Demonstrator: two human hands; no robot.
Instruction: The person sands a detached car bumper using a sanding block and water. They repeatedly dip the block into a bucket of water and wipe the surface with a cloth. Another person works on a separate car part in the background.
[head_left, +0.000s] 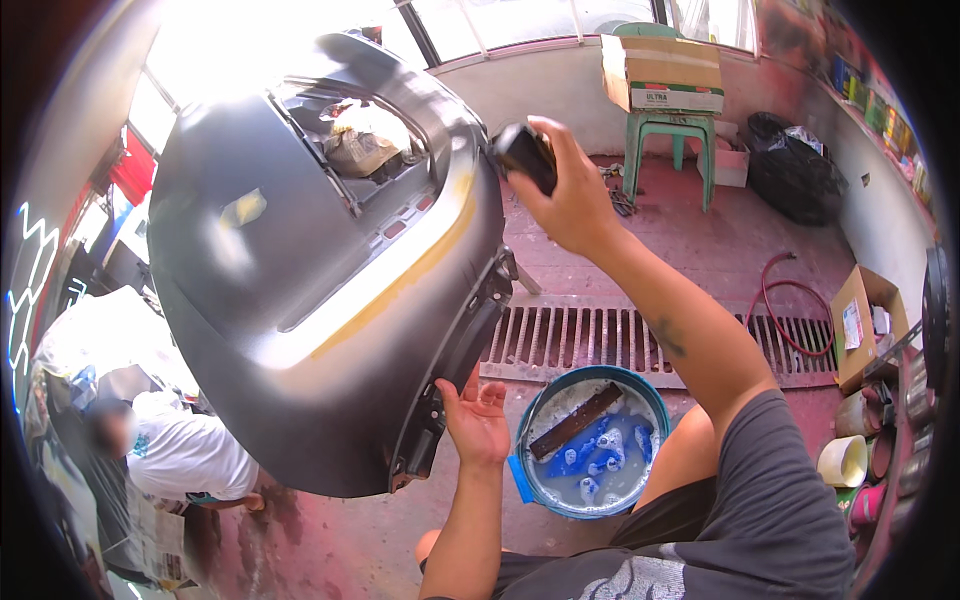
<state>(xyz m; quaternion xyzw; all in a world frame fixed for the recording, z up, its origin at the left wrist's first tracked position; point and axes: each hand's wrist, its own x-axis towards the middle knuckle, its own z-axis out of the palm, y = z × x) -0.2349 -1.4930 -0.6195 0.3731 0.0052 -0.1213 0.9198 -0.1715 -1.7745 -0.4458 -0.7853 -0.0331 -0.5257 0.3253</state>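
A large dark car body panel (290,230) stands tilted in front of me. Pale grey and yellowish patches run along its ridge, and an opening shows near its top. My right hand (575,195) is closed around a black block (525,158), held at the panel's upper right edge; whether the block touches the panel I cannot tell. By the panel's lower right edge, my left hand (477,425) has its palm turned up and its fingers apart. The left thumb meets that edge.
A blue bucket (518,480) of cloudy water holds a dark strip and blue cloth. Behind lie a floor grate (570,335), a red hose (770,300) and a green stool (668,125) bearing a carton. Another person (190,445) bends low at left. Cans line the right side.
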